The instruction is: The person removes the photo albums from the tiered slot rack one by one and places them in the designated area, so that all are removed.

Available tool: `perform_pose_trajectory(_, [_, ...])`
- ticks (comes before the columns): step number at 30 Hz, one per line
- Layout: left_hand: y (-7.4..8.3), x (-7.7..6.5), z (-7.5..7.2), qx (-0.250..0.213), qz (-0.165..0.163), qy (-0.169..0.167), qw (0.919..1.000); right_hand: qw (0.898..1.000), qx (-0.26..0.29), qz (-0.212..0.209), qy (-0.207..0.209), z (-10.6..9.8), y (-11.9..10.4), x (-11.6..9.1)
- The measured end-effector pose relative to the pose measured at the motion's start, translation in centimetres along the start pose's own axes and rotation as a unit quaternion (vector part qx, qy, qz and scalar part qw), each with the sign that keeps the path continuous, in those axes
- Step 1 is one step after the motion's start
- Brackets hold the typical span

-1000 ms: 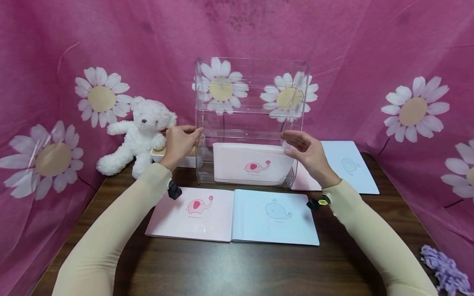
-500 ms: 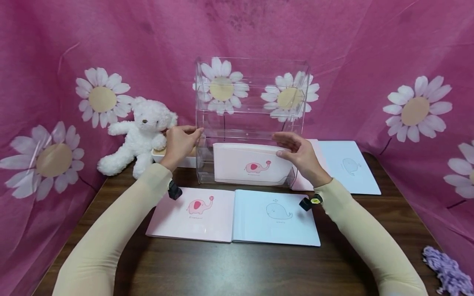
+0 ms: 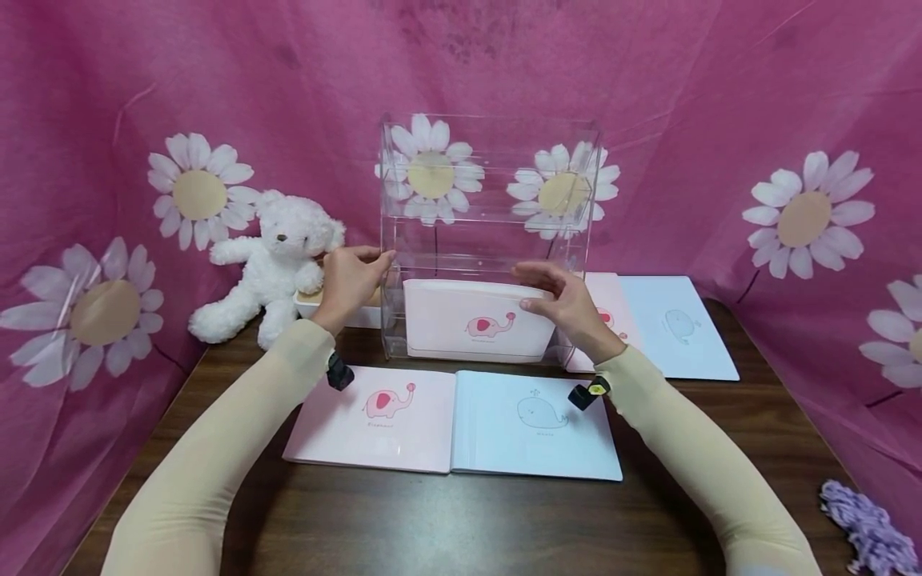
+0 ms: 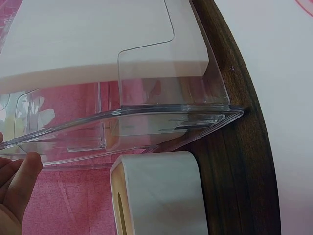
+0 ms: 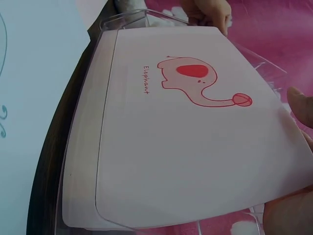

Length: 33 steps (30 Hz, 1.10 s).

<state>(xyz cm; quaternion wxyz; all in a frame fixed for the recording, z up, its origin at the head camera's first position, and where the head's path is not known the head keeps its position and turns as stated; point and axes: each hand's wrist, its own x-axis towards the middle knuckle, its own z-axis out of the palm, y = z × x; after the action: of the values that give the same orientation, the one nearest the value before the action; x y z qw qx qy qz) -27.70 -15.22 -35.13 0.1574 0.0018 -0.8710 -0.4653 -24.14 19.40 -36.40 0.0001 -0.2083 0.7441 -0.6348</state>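
Note:
A clear acrylic display rack (image 3: 490, 216) stands at the back middle of the table. My left hand (image 3: 353, 280) pinches the edge of its left side panel, as the left wrist view also shows. A pale pink booklet (image 3: 439, 320) with a red elephant drawing and the word "Elephant" sits in the bottom tier, partly behind the clear front lip. Around the booklet's upper right corner lies my right hand (image 3: 565, 300), thumb and fingers apart. Its palm side (image 5: 288, 215) meets the booklet's right end in the right wrist view.
An elephant booklet (image 3: 389, 444) and a blue whale booklet (image 3: 504, 448) lie side by side before the rack. Another whale booklet (image 3: 699, 344) lies right, beside a pink one. A white teddy bear (image 3: 248, 276), white box (image 3: 360, 316) and purple yarn (image 3: 867, 524) are around.
My right hand has moved left, and the elephant booklet in the bottom tier has slid left with it. The left hand has stayed at the rack's side.

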Motion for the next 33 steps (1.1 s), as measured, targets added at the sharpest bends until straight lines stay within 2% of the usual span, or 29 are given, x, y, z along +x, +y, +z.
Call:
perform_pose_trajectory(11, [-0.1,-0.1,0.1,0.002,0.008,0.003,1.0,1.0,-0.013,0.004,-0.005,0.9,0.1,0.3])
perform_pose_trajectory(16, [-0.2,0.1,0.1,0.004,0.011,0.006,0.9999,0.999,-0.04,0.009,-0.003,1.2,0.3,0.4])
perform_pose_trajectory(26, [-0.2,0.1,0.0,-0.017,-0.001,-0.006,0.9998,0.997,-0.072,0.028,0.005,1.9,1.3,0.6])
perform_pose_trajectory(33, [-0.3,0.2,0.2,-0.001,0.032,0.013,0.9994,0.995,-0.083,0.045,0.011,2.1,1.7,0.7])
